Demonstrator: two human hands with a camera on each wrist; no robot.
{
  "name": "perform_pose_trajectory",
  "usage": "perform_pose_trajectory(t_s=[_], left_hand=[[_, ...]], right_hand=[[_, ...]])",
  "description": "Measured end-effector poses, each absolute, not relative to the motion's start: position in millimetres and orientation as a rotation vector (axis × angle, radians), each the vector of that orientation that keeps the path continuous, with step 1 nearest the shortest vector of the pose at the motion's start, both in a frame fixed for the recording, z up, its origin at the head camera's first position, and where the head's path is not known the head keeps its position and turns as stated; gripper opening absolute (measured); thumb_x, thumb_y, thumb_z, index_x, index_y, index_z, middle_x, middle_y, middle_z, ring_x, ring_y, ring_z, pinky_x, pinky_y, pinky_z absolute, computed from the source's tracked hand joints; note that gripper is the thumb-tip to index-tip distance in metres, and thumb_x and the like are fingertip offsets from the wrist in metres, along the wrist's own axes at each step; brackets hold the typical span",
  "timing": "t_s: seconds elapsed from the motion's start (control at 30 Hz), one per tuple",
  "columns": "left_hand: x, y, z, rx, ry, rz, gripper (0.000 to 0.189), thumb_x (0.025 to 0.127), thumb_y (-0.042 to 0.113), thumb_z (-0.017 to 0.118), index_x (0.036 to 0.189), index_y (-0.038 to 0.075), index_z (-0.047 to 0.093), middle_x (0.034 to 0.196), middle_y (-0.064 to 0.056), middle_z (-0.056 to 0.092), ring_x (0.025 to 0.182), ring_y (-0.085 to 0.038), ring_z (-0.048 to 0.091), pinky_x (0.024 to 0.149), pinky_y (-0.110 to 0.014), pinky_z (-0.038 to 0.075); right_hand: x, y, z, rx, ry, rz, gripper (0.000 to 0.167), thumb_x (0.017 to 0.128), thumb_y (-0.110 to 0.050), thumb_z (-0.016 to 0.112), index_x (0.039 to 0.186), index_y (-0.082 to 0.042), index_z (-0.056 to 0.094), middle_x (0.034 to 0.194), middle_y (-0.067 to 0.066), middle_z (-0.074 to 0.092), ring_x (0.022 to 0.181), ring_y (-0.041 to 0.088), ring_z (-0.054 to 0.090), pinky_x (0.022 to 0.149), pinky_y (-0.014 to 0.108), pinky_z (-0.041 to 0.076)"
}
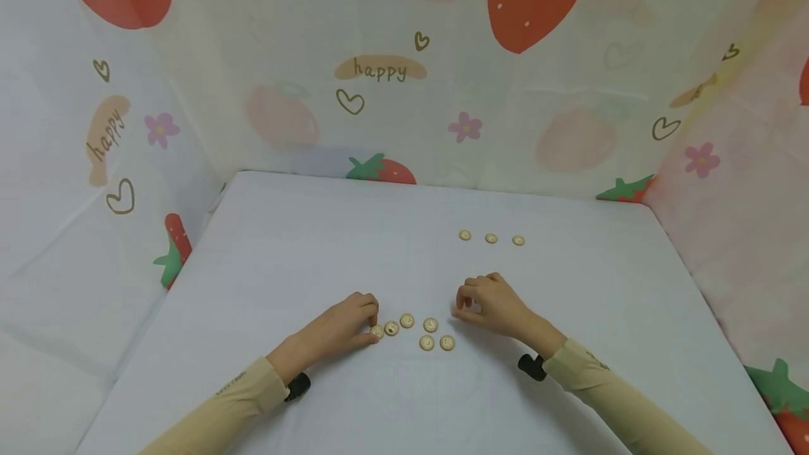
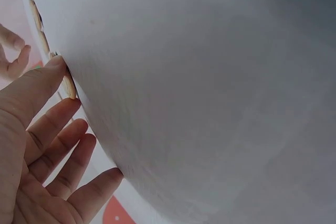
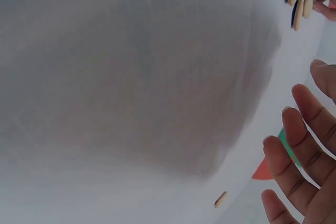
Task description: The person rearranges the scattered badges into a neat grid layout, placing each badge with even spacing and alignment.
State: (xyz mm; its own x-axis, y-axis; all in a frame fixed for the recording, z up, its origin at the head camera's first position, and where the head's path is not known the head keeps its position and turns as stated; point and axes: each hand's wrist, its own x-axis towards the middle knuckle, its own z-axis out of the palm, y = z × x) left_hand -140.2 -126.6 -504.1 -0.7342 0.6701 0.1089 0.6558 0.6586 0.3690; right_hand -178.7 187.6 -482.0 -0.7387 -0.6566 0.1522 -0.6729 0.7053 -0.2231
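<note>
My left hand [image 1: 344, 325] is low over the table, its thumb and index fingertip at opposite edges of a small round wooden disc [image 1: 376, 332]. In the left wrist view, that disc [image 2: 69, 84] shows edge-on between the two fingertips, while the other fingers spread away from it. Close to its right lie a disc with a dark spot [image 1: 391, 328] and another disc [image 1: 407, 320]. My right hand [image 1: 496, 304] hovers to the right of the group, fingers loosely bent and holding nothing. Between the hands, a disc [image 1: 430, 325] sits above two more.
Farther back on the white tabletop [image 1: 316, 237], three similar discs [image 1: 491, 238] lie in a spaced row. Cloth walls [image 1: 404, 118] printed with strawberries stand behind and at both sides. A black wrist device [image 1: 532, 367] sits under the right cuff.
</note>
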Motion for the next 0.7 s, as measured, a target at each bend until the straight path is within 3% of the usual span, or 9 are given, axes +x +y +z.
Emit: perform_pose_trajectory(t_s=[0.37,0.7], left_hand=[[-140,-126,-502,1.131,2.834,0.619,0.021,0.082,0.028,0.071,0.087,0.012,0.058,0.1,0.004,0.053,0.09,-0.011,0.047,0.077,-0.027,0.046],[-139,-126,-501,1.108,2.821,0.624,0.021,0.082,0.028,0.071,0.087,0.012,0.058,0.101,0.003,0.053,0.092,-0.011,0.047,0.078,-0.028,0.046]], right_hand=[[-166,182,-483,1.197,-2.85,0.424,0.02,0.079,-0.038,0.071,0.071,-0.024,0.06,0.069,-0.012,0.055,0.065,0.003,0.046,0.077,0.035,0.038],[-158,175,-488,1.216,-2.907,0.326,0.034,0.074,-0.056,0.068,0.064,-0.028,0.053,0.064,-0.017,0.044,0.062,0.002,0.04,0.077,0.033,0.035]])
